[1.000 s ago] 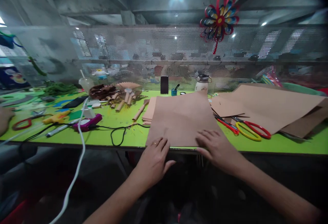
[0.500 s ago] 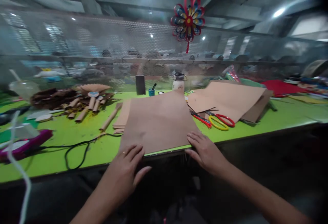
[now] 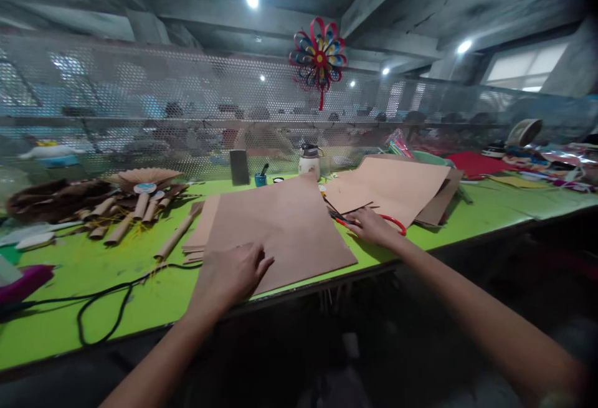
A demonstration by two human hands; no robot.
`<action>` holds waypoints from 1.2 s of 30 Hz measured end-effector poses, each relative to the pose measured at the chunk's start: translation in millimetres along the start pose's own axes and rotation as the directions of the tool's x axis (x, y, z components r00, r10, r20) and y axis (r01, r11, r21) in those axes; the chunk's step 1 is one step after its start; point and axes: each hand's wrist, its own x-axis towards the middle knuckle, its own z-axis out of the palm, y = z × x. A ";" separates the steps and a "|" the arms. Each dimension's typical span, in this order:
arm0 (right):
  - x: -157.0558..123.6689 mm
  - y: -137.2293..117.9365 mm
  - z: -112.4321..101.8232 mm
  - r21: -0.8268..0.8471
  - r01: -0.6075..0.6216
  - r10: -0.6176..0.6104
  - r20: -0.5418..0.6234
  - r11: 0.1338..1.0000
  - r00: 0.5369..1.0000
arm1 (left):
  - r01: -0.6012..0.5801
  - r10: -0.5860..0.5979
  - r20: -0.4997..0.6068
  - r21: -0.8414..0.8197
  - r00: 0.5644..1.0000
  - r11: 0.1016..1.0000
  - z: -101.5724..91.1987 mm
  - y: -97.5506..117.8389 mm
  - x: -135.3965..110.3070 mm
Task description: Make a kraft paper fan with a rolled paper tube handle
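Observation:
My left hand (image 3: 232, 275) lies flat with fingers spread on the near left corner of a large brown paper sheet (image 3: 284, 227), which sits on the green table (image 3: 140, 271). My right hand (image 3: 370, 227) is stretched out to the right of the sheet. Its fingers bend down over scissors (image 3: 396, 223); a red handle loop shows past the knuckles and dark blades stick out to the left. A stack of smaller brown sheets (image 3: 200, 237) pokes out from under the big sheet's left side.
More brown sheets (image 3: 402, 187) lie to the right. Rolled paper tubes (image 3: 124, 221) and a folded fan (image 3: 144, 177) sit at the left, with a black cable (image 3: 107, 299) near the front edge. A bottle (image 3: 309, 160), a dark box (image 3: 239, 167) and a mesh screen (image 3: 187, 109) are behind.
The view has swung to the right. My right hand left the sheet's near edge and moved forward and right onto the scissors. My left hand stays on the sheet.

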 end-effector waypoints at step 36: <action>-68.8 25.6 -13.1 0.390 0.216 -0.220 -0.037 0.895 0.975 | -0.048 0.046 -0.015 -0.330 0.999 0.943 14.7 -13.9 4.1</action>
